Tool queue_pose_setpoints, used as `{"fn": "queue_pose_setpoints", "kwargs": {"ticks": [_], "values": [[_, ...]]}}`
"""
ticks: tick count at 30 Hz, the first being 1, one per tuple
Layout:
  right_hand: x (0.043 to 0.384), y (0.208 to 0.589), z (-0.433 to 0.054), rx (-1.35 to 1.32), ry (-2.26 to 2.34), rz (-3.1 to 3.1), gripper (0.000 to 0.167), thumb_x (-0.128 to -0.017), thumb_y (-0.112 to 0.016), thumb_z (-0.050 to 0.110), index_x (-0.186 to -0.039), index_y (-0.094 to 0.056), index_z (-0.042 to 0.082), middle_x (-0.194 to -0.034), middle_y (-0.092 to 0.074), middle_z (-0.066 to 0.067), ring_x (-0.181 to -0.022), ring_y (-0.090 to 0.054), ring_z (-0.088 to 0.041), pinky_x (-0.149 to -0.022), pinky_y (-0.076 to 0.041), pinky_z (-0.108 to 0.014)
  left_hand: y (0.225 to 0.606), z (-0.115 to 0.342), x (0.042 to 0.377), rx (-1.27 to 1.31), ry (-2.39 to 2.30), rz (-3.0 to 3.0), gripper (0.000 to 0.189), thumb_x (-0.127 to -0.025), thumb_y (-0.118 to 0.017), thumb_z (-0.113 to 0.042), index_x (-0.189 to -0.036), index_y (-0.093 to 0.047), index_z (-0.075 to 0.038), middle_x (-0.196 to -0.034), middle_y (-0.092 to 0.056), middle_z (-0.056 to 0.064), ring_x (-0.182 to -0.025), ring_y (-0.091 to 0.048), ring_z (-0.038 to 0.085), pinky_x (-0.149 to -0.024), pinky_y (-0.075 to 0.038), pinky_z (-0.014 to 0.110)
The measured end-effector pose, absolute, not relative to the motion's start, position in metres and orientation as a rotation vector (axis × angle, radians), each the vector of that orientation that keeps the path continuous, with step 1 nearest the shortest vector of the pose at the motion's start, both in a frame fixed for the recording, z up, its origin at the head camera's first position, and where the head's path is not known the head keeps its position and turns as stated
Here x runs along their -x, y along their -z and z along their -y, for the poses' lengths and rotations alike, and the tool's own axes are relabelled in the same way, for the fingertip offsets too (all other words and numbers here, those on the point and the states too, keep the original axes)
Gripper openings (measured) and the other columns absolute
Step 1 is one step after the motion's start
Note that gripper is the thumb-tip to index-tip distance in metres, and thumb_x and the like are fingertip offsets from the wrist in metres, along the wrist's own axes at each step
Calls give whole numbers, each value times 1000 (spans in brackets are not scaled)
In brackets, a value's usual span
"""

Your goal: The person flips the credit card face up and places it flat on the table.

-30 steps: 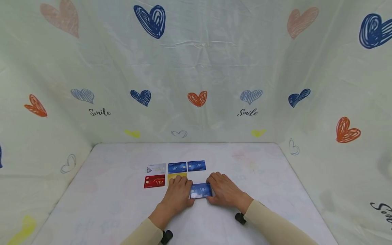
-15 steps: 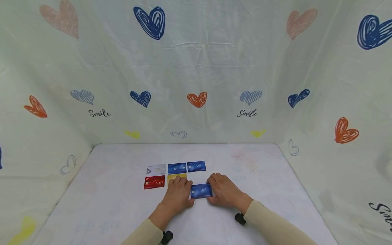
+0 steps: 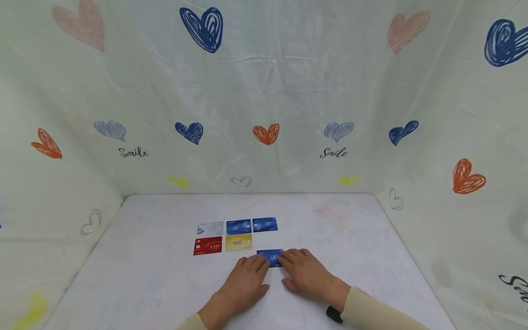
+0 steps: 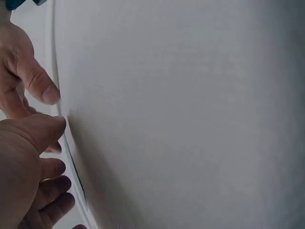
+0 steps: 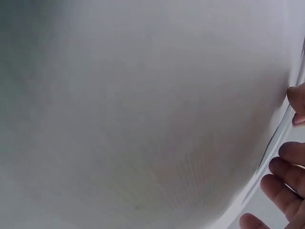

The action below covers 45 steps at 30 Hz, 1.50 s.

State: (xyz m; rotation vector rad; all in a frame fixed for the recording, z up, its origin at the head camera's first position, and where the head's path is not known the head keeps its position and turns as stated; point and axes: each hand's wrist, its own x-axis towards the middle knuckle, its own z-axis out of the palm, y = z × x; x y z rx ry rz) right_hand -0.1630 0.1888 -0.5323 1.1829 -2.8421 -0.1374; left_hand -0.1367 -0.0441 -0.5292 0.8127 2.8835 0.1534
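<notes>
A blue VIP card (image 3: pixel 270 253) lies on the white table, in front of and apart from the other cards in the head view. My left hand (image 3: pixel 247 280) lies low over the table, its fingertips on the card's near left part. From the other side my right hand (image 3: pixel 307 274) lays its fingertips over the card's right end. Both hands have loosely extended fingers, with the thumbs off the card. In the left wrist view, the left hand (image 4: pixel 21 157) shows thumb and fingers apart; the right hand's (image 5: pixel 290 179) fingers look spread in its own wrist view.
Behind the hands are a red VIP card (image 3: pixel 207 246), a yellow card (image 3: pixel 239 243), a silver card (image 3: pixel 210 228) and two blue cards, one left (image 3: pixel 238 227) and one right (image 3: pixel 265 224). A heart-printed curtain (image 3: pixel 288 91) stands behind the table.
Both hands have let go of the blue card's ends and drawn nearer the body, fingertips now on its face. The yellow card, partly covered before, shows fully. The card stays about where it was.
</notes>
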Motion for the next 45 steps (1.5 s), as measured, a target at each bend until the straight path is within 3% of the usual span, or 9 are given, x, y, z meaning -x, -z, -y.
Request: {"fn": "queue_pose_setpoints", "kwargs": {"ticks": [5,12,23,45], "values": [[160,532,-187,-1203,178,2838,58,-104,-60,50,-148,-60,11,-150,-61,-4,-140,-56,-22,-113,-48,-52,528,42,136,-826,-152,-2843,69,-102,-60,-58,-156,-53,-15,-162,-51,2,-151,-46,25,-122,-39,51],[175,531,-180,-1148,170,2905,60,-107,-56,49,-152,-57,10,-157,-56,-6,-146,-51,-26,-117,-44,-57,526,40,151,-809,-99,-2878,81,-99,-58,-67,-157,-51,-11,-164,-48,7,-154,-43,26,-123,-37,52],[197,530,-170,-1064,112,2993,62,-108,-52,49,-155,-53,9,-162,-51,-7,-150,-47,-27,-121,-39,-59,527,39,170,-750,-73,-2900,89,-95,-61,-71,-157,-49,-9,-165,-46,9,-155,-41,29,-124,-36,55],[201,533,-170,-1029,82,3074,66,-107,-52,52,-158,-49,11,-165,-47,-6,-153,-43,-27,-122,-36,-59,527,39,173,-720,-131,-2869,93,-92,-64,-72,-160,-46,-10,-168,-42,8,-157,-37,28,-126,-30,56]]}}
